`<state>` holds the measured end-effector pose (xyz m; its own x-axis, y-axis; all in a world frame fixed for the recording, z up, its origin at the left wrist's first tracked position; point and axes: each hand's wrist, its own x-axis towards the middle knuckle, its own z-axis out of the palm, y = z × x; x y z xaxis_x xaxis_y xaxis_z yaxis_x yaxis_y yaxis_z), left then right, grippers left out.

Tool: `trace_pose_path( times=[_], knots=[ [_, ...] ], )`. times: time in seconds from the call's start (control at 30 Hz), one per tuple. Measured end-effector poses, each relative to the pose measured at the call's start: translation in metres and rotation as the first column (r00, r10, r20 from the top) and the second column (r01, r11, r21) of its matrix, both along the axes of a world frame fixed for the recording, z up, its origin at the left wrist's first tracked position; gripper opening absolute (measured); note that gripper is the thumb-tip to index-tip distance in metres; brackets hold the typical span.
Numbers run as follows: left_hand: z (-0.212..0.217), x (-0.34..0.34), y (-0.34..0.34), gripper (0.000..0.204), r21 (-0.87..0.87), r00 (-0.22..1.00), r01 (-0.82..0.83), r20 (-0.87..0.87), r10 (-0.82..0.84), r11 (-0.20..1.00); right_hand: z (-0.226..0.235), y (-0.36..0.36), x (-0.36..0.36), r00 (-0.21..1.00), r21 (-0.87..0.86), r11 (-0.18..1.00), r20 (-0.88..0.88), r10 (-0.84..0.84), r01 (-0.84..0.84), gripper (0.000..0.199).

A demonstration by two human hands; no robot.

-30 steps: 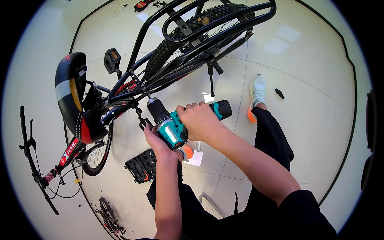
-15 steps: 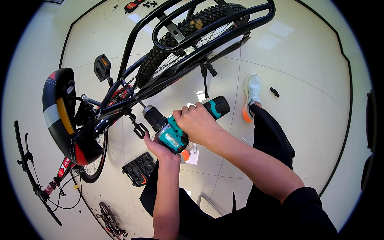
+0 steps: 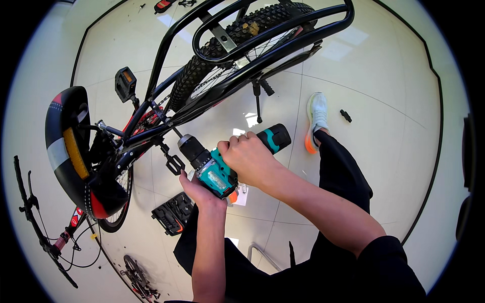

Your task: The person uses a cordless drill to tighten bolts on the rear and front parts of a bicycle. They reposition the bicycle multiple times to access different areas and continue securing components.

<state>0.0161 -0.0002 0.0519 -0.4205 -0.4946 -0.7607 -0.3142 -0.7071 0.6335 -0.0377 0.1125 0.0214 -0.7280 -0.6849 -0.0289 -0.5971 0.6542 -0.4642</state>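
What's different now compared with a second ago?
Little changed. The cordless drill sits lower and closer to the person, its bit tip at the bicycle frame throughout. The saddle slid left and down in view, likely from head movement. The right hand still grips the drill from above and the left hand still supports it from below. The bit case stays on the floor.

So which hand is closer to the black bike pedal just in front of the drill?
Left. The left hand cups the drill from below, just beside the pedal. The right hand grips the handle farther back.
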Motion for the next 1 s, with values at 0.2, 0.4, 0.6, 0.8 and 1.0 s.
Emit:
trace_pose_path(
  times=[0.2,0.4,0.6,0.8,1.0],
  knots=[
    [0.006,-0.001,-0.001,0.066,0.0,1.0,0.015,0.01,-0.015,1.0,-0.001,-0.003,0.003,0.999,-0.005,1.0,0.041,-0.007,0.007,0.036],
    [0.005,0.005,-0.01,0.067,0.0,0.999,0.025,0.02,-0.025,1.0,0.001,-0.007,0.008,0.998,0.005,1.0,0.07,-0.007,0.007,0.037],
    [0.013,0.001,-0.006,0.065,-0.013,0.998,0.006,0.056,-0.005,1.0,0.001,-0.008,0.011,0.996,-0.014,1.0,0.086,-0.02,0.022,0.039],
    [0.028,-0.002,-0.002,0.062,-0.012,0.998,0.029,0.064,-0.028,1.0,-0.002,-0.013,0.016,0.996,-0.045,0.997,0.079,-0.052,0.056,0.04],
    [0.027,0.001,-0.007,0.061,-0.039,0.996,0.055,0.074,-0.052,0.998,-0.001,-0.015,0.019,0.994,-0.044,0.997,0.093,-0.051,0.056,0.039]
  ],
)
